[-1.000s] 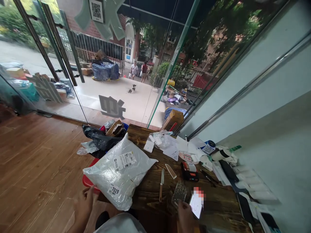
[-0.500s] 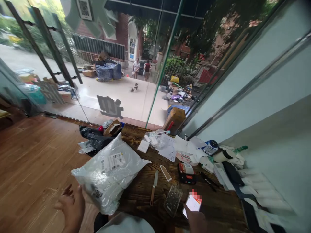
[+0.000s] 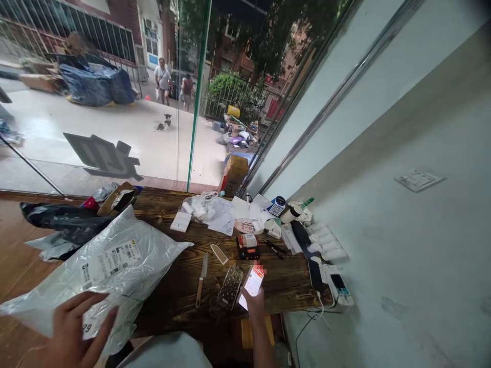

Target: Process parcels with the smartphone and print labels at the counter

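Note:
A large white plastic mailing parcel with printed labels lies across the table's left end. Over its near side is my left hand, fingers spread; whether they touch the plastic I cannot tell. My right hand grips a smartphone with a lit screen, just above the table's near edge. Beside the phone lies a clear, dotted phone case. Further left are a wooden-handled knife and a white-edged blade sheath. A small black and red device with paper on top sits beyond them.
The dark wooden table carries papers, a plastic bag and pens. Charging cables hang at its right end. Black plastic bags lie left of the parcel. Glass panes and a pale wall border the table.
My view has turned to the right. My left hand has come from beside the parcel to over its near side. The phone stays in my right hand.

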The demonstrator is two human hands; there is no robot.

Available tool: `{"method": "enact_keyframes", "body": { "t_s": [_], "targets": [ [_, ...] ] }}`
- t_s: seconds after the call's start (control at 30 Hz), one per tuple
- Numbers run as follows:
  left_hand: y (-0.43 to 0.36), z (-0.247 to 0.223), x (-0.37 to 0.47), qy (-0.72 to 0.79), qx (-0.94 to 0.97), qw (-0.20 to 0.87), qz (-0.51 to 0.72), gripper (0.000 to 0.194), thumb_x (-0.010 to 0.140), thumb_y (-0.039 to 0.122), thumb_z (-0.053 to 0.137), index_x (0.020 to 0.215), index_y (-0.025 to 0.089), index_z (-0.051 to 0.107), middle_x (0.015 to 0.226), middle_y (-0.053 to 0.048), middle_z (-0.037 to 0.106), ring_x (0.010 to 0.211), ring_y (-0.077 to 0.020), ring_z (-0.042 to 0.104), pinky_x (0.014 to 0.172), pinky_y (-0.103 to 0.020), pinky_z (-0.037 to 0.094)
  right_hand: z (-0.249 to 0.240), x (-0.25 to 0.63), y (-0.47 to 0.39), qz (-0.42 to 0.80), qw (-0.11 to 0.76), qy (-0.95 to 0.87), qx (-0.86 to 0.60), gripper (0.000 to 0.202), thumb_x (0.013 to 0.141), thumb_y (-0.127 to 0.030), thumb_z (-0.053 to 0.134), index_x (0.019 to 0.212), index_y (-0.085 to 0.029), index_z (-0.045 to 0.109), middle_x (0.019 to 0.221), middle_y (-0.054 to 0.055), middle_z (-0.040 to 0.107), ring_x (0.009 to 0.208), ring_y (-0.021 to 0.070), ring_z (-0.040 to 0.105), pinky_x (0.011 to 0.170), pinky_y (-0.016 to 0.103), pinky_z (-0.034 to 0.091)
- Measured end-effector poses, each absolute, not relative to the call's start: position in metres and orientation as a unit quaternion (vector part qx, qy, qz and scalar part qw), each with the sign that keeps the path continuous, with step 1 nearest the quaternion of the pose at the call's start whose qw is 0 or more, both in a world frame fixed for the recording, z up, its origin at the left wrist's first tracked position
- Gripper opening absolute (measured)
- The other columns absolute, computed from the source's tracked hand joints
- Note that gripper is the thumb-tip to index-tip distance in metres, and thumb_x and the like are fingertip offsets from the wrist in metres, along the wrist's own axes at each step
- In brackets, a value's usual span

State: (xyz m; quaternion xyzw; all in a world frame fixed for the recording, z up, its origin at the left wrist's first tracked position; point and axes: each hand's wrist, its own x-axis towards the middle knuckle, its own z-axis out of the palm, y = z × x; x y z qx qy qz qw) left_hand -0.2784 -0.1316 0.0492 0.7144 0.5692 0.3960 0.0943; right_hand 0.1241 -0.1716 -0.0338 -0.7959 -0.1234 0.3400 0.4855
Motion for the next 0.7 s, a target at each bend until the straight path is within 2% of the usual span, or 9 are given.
{"method": "enact_keyframes", "body": {
  "t_s": [0.07, 0.1, 0.13, 0.2, 0.3, 0.37, 0.47, 0.57, 0.7],
  "targets": [
    [-0.128, 0.063, -0.258, 0.498, 0.774, 0.081, 0.382, 0.027, 0.079, 0.034, 0.052, 0.105, 0.027, 0.049, 0.100, -0.006, 0.048, 0.093, -0.0254, 0.051, 0.076, -0.043, 0.050, -0.013, 0.097, -0.168, 0.413, 0.579, -0.131, -0.691, 0.070, 0.034, -0.054, 0.079, 0.091, -0.020, 0.056, 0.082, 0.004, 0.069, 0.081, 0.0242, 0.063, 0.076, 0.040, 0.050],
    [-0.128, 0.068, -0.250, 0.481, 0.786, 0.089, 0.378, 0.026, 0.081, 0.032, 0.050, 0.106, 0.026, 0.049, 0.102, -0.006, 0.047, 0.093, -0.0232, 0.051, 0.077, -0.040, 0.050, -0.002, 0.082, -0.164, 0.440, 0.617, -0.131, -0.639, 0.077, 0.030, -0.058, 0.077, 0.095, -0.022, 0.056, 0.090, 0.005, 0.070, 0.089, 0.0251, 0.062, 0.080, 0.040, 0.049],
    [-0.128, 0.071, -0.244, 0.475, 0.790, 0.105, 0.374, 0.024, 0.083, 0.029, 0.049, 0.106, 0.026, 0.049, 0.103, -0.006, 0.046, 0.094, -0.0215, 0.051, 0.079, -0.039, 0.049, 0.009, 0.068, -0.159, 0.466, 0.644, -0.126, -0.594, 0.076, 0.033, -0.062, 0.074, 0.097, -0.024, 0.057, 0.095, 0.004, 0.070, 0.094, 0.0250, 0.062, 0.084, 0.039, 0.048],
    [-0.131, 0.072, -0.238, 0.490, 0.776, 0.138, 0.373, 0.021, 0.085, 0.026, 0.045, 0.106, 0.025, 0.049, 0.105, -0.005, 0.045, 0.099, -0.0201, 0.050, 0.084, -0.038, 0.046, 0.028, 0.041, -0.147, 0.520, 0.666, -0.104, -0.525, 0.063, 0.046, -0.068, 0.065, 0.092, -0.025, 0.060, 0.092, 0.004, 0.071, 0.087, 0.0239, 0.064, 0.081, 0.040, 0.049],
    [-0.135, 0.069, -0.246, 0.498, 0.769, 0.135, 0.376, 0.020, 0.086, 0.027, 0.045, 0.105, 0.026, 0.051, 0.105, -0.005, 0.046, 0.100, -0.0195, 0.050, 0.084, -0.036, 0.047, 0.048, 0.007, -0.125, 0.593, 0.659, -0.073, -0.457, 0.046, 0.060, -0.060, 0.059, 0.086, -0.022, 0.063, 0.084, 0.005, 0.072, 0.074, 0.0245, 0.066, 0.071, 0.042, 0.052],
    [-0.138, 0.068, -0.260, 0.499, 0.769, 0.101, 0.387, 0.020, 0.084, 0.031, 0.048, 0.103, 0.026, 0.052, 0.102, -0.005, 0.047, 0.095, -0.0192, 0.053, 0.078, -0.033, 0.051, 0.057, -0.011, -0.114, 0.623, 0.652, -0.057, -0.428, 0.041, 0.060, -0.051, 0.064, 0.087, -0.021, 0.063, 0.083, 0.005, 0.073, 0.076, 0.0260, 0.067, 0.068, 0.041, 0.052],
    [-0.147, 0.064, -0.290, 0.527, 0.736, 0.071, 0.418, 0.020, 0.081, 0.035, 0.051, 0.099, 0.027, 0.055, 0.098, -0.004, 0.049, 0.086, -0.0180, 0.055, 0.059, -0.024, 0.055, 0.066, -0.034, -0.107, 0.652, 0.642, -0.045, -0.400, 0.040, 0.056, -0.042, 0.070, 0.090, -0.023, 0.061, 0.081, 0.002, 0.073, 0.077, 0.0262, 0.068, 0.066, 0.039, 0.053],
    [-0.165, 0.056, -0.325, 0.590, 0.678, 0.108, 0.425, 0.021, 0.078, 0.036, 0.054, 0.097, 0.028, 0.057, 0.099, -0.004, 0.049, 0.081, -0.0173, 0.056, 0.044, -0.019, 0.053, 0.073, -0.059, -0.112, 0.685, 0.621, -0.048, -0.378, 0.039, 0.055, -0.045, 0.069, 0.087, -0.022, 0.062, 0.077, 0.001, 0.074, 0.069, 0.0246, 0.068, 0.064, 0.038, 0.053],
    [-0.192, 0.043, -0.365, 0.669, 0.583, 0.176, 0.427, 0.029, 0.075, 0.044, 0.056, 0.097, 0.025, 0.058, 0.104, -0.005, 0.047, 0.078, -0.0177, 0.059, 0.040, -0.022, 0.054, 0.077, -0.104, -0.122, 0.738, 0.563, -0.056, -0.368, 0.036, 0.058, -0.048, 0.063, 0.077, -0.018, 0.064, 0.061, 0.002, 0.071, 0.057, 0.0226, 0.066, 0.060, 0.037, 0.053]
  ]
}}
